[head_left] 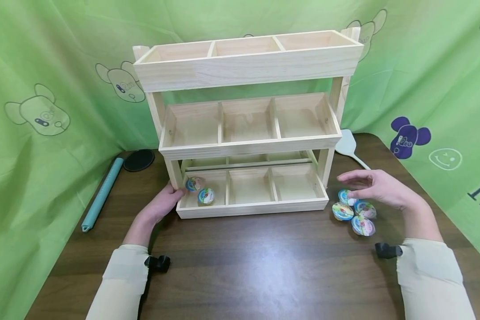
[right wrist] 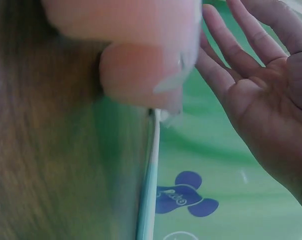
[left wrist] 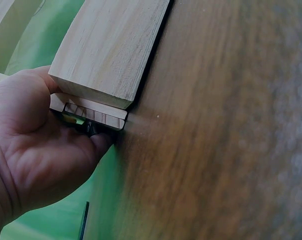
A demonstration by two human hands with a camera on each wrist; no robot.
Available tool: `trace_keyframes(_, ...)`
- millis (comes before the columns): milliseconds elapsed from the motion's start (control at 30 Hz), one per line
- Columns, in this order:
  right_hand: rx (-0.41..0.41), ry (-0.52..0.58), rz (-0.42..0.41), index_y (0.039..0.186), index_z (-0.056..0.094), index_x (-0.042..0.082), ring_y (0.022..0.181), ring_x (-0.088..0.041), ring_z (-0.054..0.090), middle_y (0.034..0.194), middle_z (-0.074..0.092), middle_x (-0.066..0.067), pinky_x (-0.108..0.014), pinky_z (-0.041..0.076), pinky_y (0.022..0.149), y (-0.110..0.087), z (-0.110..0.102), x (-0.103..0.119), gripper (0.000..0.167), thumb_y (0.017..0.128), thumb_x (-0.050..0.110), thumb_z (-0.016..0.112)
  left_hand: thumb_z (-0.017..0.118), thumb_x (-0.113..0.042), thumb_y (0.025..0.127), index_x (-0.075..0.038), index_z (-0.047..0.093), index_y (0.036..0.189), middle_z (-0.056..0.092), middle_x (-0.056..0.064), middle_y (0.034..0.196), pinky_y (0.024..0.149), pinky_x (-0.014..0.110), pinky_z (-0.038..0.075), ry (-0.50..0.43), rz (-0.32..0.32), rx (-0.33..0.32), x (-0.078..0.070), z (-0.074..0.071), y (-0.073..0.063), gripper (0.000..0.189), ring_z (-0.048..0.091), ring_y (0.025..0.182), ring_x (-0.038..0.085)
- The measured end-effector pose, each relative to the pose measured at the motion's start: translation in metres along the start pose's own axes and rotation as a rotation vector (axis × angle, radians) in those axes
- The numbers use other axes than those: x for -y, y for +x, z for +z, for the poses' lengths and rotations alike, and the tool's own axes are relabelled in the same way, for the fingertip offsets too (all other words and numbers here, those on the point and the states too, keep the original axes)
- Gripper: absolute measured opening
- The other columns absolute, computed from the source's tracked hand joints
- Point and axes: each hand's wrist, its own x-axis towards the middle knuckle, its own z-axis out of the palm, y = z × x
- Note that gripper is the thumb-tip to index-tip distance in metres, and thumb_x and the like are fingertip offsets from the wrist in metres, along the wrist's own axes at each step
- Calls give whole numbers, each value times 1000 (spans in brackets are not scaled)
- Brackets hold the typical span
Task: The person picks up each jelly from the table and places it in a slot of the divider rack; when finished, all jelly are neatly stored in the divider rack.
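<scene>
A three-tier wooden shelf (head_left: 248, 69) stands in the middle of the table. My left hand (head_left: 162, 205) grips its lower left side; in the left wrist view, the hand (left wrist: 36, 130) wraps round the end of the wooden post (left wrist: 93, 112) beside the bottom tray. Two small jelly cups, one by the back wall (head_left: 194, 183) and one nearer the front (head_left: 206, 196), lie in that tray's left compartment. Over a cluster of several jelly cups (head_left: 362, 226) at the right hovers my right hand (head_left: 380, 186), its fingers spread. Large pinkish cups (right wrist: 141, 75) appear blurred before the hand in the right wrist view.
A white spatula (head_left: 346, 144) lies behind the right hand. On the left are a rolled teal item (head_left: 102, 195) and a black round disc (head_left: 139, 160). Green patterned cloth (head_left: 64, 44) hangs behind and beside the brown table (head_left: 256, 266).
</scene>
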Motion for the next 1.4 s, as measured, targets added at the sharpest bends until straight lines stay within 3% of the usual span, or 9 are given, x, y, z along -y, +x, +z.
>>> trace_keyframes(167, 53, 13, 36, 134, 65, 13, 105, -9, 61, 129, 67, -8, -21, 45, 86, -1, -1, -5, 50, 88, 24, 80, 44, -16, 106, 5, 1, 159, 6, 27, 164, 119, 56, 13, 6, 6, -1, 0, 0, -1, 71, 12, 149, 39)
trace_keyframes(433, 152, 136, 25, 132, 64, 6, 98, -15, 63, 121, 66, -10, -23, 47, 85, 1, 6, -15, 48, 86, 9, 78, 44, -17, 106, 5, 1, 159, 6, 27, 164, 119, 56, 13, 7, -3, -2, 0, 0, -1, 71, 13, 149, 39)
trace_keyframes(567, 178, 129, 28, 132, 64, 6, 99, -14, 62, 122, 65, -11, -24, 48, 85, 2, 7, -15, 49, 86, 10, 79, 43, -16, 105, 5, 0, 159, 6, 27, 163, 119, 56, 14, 10, -1, 0, 1, 0, 1, 72, 14, 149, 40)
trace_keyframes(1133, 93, 80, 46, 134, 61, 0, 103, -8, 60, 124, 67, -13, -21, 48, 84, 7, 10, -21, 53, 87, 14, 80, 43, -16, 106, 0, -4, 160, 4, 26, 164, 119, 57, 14, -1, 8, 7, -2, 0, -2, 73, 13, 149, 40)
trace_keyframes(1400, 45, 3, 90, 130, 67, 5, 93, -9, 61, 112, 72, -6, -24, 48, 80, 8, 12, -21, 51, 85, 23, 83, 43, -16, 106, 0, -5, 160, 5, 27, 164, 119, 57, 15, -4, 0, 9, 1, 0, -1, 74, 13, 149, 41)
